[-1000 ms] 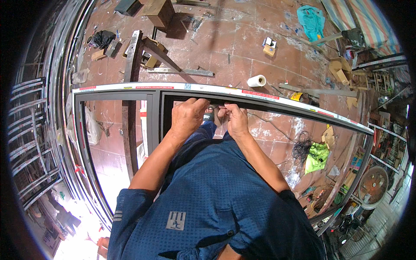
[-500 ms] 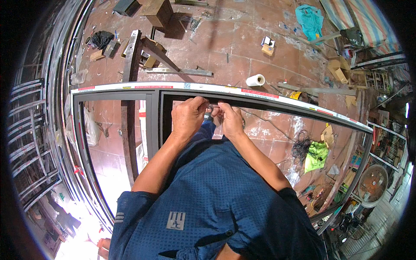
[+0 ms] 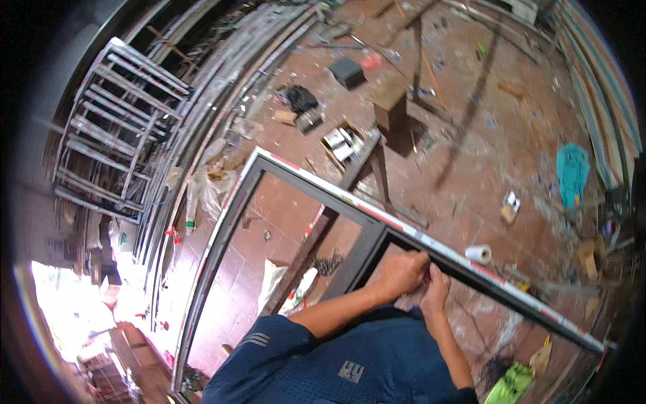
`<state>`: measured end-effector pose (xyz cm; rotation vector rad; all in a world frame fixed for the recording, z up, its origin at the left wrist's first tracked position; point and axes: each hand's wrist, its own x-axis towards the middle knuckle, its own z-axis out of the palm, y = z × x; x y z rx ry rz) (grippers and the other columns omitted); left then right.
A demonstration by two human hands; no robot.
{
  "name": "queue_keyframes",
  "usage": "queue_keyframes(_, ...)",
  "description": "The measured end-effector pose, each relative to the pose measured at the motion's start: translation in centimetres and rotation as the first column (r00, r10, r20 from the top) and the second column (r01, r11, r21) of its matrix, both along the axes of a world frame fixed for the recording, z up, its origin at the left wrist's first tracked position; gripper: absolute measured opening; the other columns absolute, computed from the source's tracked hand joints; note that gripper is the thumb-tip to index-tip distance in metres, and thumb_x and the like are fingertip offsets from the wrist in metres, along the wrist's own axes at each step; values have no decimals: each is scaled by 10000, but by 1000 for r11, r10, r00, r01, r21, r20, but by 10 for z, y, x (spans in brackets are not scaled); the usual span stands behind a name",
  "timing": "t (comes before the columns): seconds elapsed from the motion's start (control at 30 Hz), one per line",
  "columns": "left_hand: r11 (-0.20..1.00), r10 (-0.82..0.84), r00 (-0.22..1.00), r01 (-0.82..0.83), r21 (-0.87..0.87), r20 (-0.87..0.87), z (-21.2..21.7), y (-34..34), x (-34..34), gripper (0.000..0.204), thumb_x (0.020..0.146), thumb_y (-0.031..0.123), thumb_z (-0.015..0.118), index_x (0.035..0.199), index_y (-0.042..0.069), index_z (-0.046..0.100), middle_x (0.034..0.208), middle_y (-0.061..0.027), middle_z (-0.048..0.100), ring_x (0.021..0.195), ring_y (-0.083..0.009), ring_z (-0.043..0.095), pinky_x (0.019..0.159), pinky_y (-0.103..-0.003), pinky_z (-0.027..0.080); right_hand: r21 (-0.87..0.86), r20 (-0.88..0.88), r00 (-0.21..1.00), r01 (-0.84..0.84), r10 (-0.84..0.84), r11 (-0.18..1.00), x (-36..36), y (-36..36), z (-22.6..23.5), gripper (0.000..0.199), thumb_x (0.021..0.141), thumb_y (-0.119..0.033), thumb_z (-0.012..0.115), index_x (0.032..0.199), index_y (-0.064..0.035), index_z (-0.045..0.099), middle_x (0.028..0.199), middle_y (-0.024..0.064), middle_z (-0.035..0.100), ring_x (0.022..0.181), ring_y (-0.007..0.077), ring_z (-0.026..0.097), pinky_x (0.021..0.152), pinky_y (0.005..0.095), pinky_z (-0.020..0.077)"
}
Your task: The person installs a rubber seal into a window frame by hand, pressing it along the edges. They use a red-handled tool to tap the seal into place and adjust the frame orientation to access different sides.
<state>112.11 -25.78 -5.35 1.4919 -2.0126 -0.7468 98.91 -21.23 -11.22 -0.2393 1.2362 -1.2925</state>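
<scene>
A large dark grey metal window or door frame [image 3: 369, 232] with a divider bar lies in front of me, white and red protective film along its outer edge. My left hand [image 3: 402, 274] is closed, its fingertips pinched together just inside the far rail, right of the divider. Close against it, my right hand [image 3: 437, 291] is pinched shut too. Whatever small thing sits between the fingertips is hidden by the fingers. Under the frame runs a dark support beam [image 3: 308, 257].
Beyond the frame, a white roll [image 3: 478, 254], an open box [image 3: 343, 143], a wooden block [image 3: 390, 104] and a teal cloth [image 3: 572, 174] lie on the tiled floor. Long metal profiles [image 3: 222, 111] and a ladder-like rack [image 3: 121, 128] stand left. A lime-green bag [image 3: 511, 384] is low right.
My view has swung to the left and tilted, so the frame now slants down to the right. Both hands stay together, pinched, at the far rail.
</scene>
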Motion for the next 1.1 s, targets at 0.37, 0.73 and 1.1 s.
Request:
queue_keyframes(0.37, 914, -240, 969, 247, -322, 61, 9, 40, -2, 523, 903, 155, 721, 1408, 69, 614, 1339, -134, 652, 1210, -330, 652, 974, -440, 516, 18, 275, 958, 85, -86, 996, 2, -2, 23, 224, 1057, -214, 592, 957, -45, 700, 924, 51, 702, 817, 173, 690, 734, 307, 560)
queue_keyframes(0.73, 910, -164, 977, 204, -361, 140, -1, 41, -17, 547, 862, 138, 740, 1386, 39, 618, 1357, -144, 645, 1239, -328, 626, 1035, -447, 487, 52, 81, 995, 55, -59, 997, -22, 5, -2, 203, 1056, -197, 637, 1036, -14, 723, 1001, 58, 732, 862, 164, 704, 765, 296, 563)
queue_keyframes(1.1, 863, -125, 903, 304, -405, 411, 2, 40, -24, 531, 834, 247, 713, 1328, 65, 643, 1240, -67, 603, 1163, -238, 586, 969, -439, 446, -28, 92, 991, 96, -93, 995, -41, 8, -8, 108, 942, -77, 720, 1015, -2, 750, 1011, 57, 746, 881, 172, 716, 784, 299, 575)
